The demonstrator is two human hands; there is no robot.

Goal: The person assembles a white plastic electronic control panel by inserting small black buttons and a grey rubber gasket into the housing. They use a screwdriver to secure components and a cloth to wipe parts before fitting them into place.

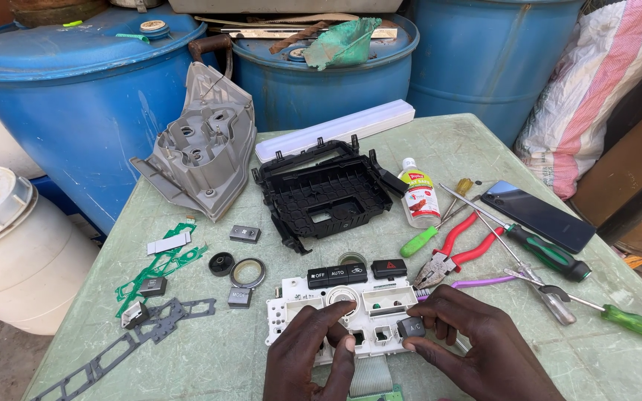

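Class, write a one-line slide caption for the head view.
Both hands press a button into a white panel among tools.

Both wrists run off the bottom edge. The left hand (313,356) covers the near left part of the white panel (291,304), and the right hand (477,349) hides its right end. The ribbon cable (371,375) is cut off below. Whether the right grip pinches the small dark button (412,327) cannot be told.
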